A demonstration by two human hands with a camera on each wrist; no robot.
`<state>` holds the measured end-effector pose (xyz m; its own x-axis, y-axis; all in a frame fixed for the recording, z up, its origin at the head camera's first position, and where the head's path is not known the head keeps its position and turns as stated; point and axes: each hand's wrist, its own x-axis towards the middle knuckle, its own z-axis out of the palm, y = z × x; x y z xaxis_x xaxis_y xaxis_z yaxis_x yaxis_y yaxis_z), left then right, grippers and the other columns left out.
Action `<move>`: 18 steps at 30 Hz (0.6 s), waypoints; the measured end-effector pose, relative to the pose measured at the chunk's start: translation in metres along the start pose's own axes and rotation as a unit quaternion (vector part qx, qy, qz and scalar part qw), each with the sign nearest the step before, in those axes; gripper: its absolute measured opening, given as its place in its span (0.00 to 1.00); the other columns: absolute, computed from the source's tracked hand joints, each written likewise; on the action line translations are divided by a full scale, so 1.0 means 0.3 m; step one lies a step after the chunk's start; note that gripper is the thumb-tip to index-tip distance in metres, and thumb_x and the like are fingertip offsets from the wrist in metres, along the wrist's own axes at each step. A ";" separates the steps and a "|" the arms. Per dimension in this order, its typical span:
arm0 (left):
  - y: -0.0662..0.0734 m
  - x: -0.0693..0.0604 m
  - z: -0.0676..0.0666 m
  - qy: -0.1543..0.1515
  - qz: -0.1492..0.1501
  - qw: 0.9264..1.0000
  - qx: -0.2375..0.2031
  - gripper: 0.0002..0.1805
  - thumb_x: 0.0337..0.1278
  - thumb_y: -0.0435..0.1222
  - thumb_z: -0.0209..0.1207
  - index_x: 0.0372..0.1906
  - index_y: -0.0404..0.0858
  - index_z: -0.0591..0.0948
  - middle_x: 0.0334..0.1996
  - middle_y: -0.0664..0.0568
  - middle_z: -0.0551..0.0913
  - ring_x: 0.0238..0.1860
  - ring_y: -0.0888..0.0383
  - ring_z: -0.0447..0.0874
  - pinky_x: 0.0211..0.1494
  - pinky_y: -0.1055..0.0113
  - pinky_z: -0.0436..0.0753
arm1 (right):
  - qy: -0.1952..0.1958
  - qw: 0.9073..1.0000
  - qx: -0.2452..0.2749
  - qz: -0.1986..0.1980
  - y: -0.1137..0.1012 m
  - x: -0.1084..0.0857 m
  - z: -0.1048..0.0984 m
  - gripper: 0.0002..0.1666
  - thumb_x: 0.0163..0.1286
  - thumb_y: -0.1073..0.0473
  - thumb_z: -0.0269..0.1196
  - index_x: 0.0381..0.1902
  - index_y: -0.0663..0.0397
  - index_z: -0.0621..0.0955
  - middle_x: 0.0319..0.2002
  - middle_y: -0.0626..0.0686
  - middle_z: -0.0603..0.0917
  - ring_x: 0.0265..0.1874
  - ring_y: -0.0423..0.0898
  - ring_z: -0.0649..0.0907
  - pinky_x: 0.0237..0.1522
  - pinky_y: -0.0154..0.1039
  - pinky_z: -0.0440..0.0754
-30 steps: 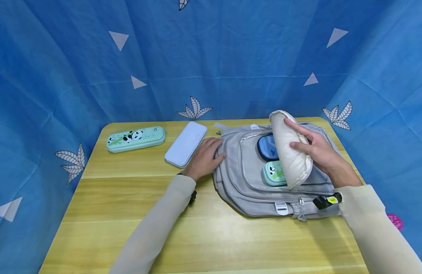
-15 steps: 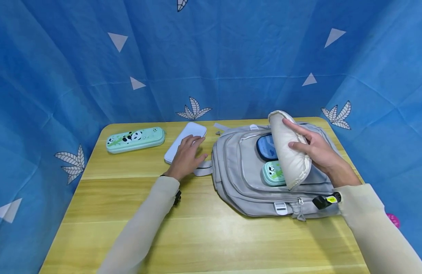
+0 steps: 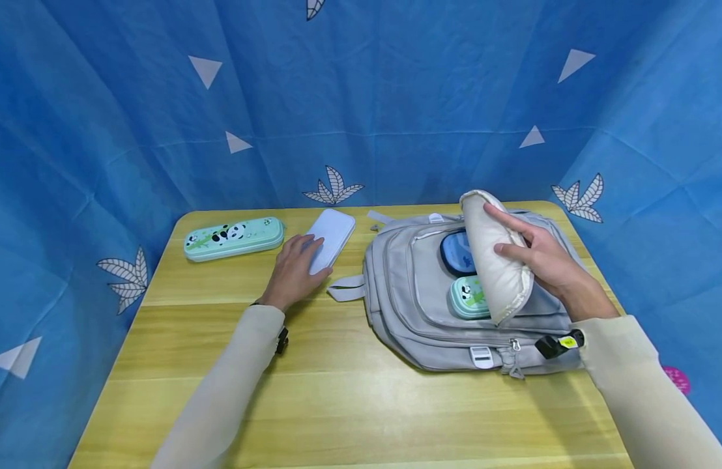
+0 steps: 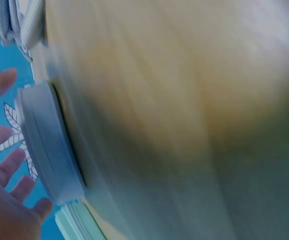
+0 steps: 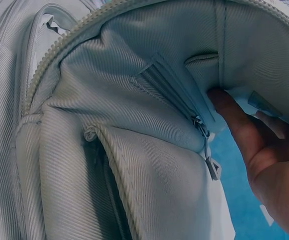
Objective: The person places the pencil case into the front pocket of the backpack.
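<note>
My left hand (image 3: 292, 273) is over the near left part of a pale white-blue pencil case (image 3: 335, 227) on the table. In the left wrist view its fingers are spread beside the case (image 4: 49, 142), with no grip seen. At the right lies a grey backpack (image 3: 396, 312). My right hand (image 3: 543, 257) holds up its cream pocket flap (image 3: 494, 280); the right wrist view shows a zip edge and the thumb on the fabric. Under the flap, a blue case (image 3: 457, 253) and a small green panda case (image 3: 468, 298) rest on the backpack, partly hidden.
A long green panda pencil case (image 3: 234, 238) lies at the back left of the wooden table (image 3: 337, 404). A grey strap (image 3: 346, 288) sticks out from the backpack's left side. Blue curtains (image 3: 373, 98) hang behind and at both sides.
My left hand has left the backpack's left edge and moved left to the pale pencil case. The strap there is now uncovered. My right hand keeps the flap up in the same place.
</note>
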<state>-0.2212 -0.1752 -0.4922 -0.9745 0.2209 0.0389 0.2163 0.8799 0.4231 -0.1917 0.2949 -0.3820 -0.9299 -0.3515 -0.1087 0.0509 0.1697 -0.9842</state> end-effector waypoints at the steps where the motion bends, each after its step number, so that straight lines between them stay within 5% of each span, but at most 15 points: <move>1: -0.006 -0.004 -0.002 -0.001 -0.003 1.000 0.002 0.42 0.73 0.51 0.69 0.84 0.42 0.69 0.84 0.41 0.64 0.86 0.39 0.53 0.87 0.37 0.58 | -0.001 1.000 0.001 -0.001 0.001 -0.001 0.000 0.44 0.84 0.65 0.60 0.89 0.34 0.60 0.91 0.57 0.38 0.84 0.66 0.53 0.56 0.28 0.86; 18: -0.076 -0.050 -0.009 -0.064 -0.080 0.994 -0.041 0.57 0.64 0.64 0.70 0.89 0.48 0.57 0.89 0.40 0.50 0.85 0.36 0.54 0.85 0.35 0.65 | -0.002 1.000 0.002 -0.009 0.009 -0.002 0.001 0.43 0.84 0.65 0.60 0.89 0.35 0.60 0.90 0.61 0.40 0.76 0.50 0.65 0.54 0.30 0.88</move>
<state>-0.2118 -0.1997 -0.5001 -0.9796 0.1364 -0.1476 0.0478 0.8716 0.4878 -0.1907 0.2952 -0.3846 -0.9292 -0.3584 -0.0907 0.0345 0.1602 -0.9865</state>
